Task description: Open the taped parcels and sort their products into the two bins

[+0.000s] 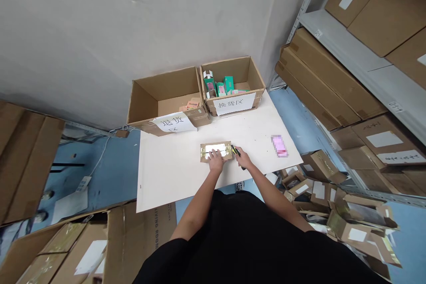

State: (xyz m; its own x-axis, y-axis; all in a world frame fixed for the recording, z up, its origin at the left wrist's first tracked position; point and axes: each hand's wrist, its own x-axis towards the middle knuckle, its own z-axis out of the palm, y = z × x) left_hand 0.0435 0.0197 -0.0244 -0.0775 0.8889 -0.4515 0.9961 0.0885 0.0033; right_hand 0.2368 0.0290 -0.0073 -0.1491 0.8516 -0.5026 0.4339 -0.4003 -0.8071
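A small brown cardboard parcel point(215, 151) sealed with shiny tape and bearing a white label lies on the white table point(173, 168). My left hand point(216, 161) rests on its near edge, fingers laid flat and pressing it down. My right hand point(242, 158) is closed round a yellow and black box cutter point(235, 151), whose tip sits at the parcel's right end.
Two open labelled cartons stand at the table's far edge: the left carton point(166, 97) holds a few pink items, the right carton point(233, 84) green and pink boxes. A pink blurred item point(279, 145) lies right. Shelves of cartons point(333, 84) and discarded packaging point(333, 204) crowd the right.
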